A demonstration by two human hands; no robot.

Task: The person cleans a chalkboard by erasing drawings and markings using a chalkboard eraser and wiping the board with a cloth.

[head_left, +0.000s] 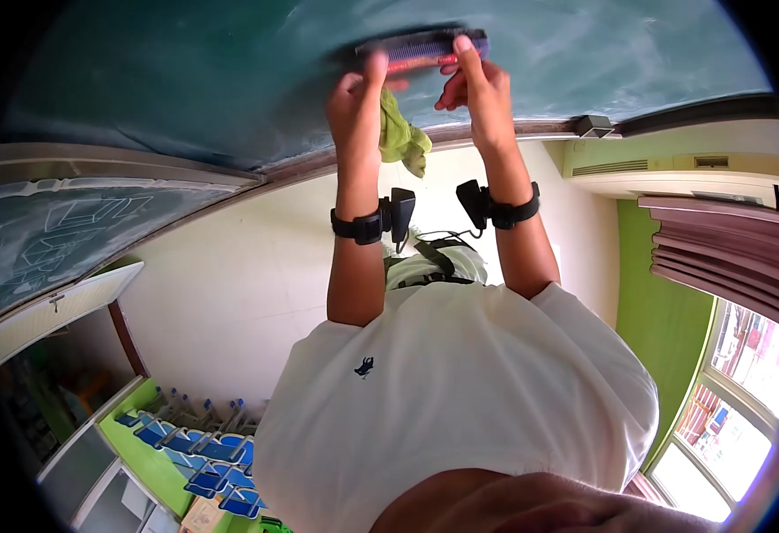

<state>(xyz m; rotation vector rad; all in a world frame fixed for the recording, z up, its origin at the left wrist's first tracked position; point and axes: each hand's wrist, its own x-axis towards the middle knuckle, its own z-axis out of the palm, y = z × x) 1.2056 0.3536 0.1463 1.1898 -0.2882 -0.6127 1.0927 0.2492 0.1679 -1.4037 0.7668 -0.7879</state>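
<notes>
A chalkboard eraser [421, 46] with a dark ribbed pad and a red edge is held up in front of the green chalkboard [212, 62]. My left hand [354, 105] grips its left end, somewhat blurred, with the thumb on the edge. A crumpled yellow-green cloth [396, 129] hangs from beside the fingers of that hand; how it is held is hidden. At the other end of the eraser, my right hand [481, 89] pinches it with the thumb on top and the other fingers curled below. Black bands with small boxes are strapped round both wrists.
A wooden ledge [461, 135] runs along the chalkboard's bottom, with a small dark box [595, 126] on it at right. Another board section [70, 231] with chalk drawings stands left. Blue chairs [203, 453] are at lower left; a pink curtain [718, 240] and windows lie right.
</notes>
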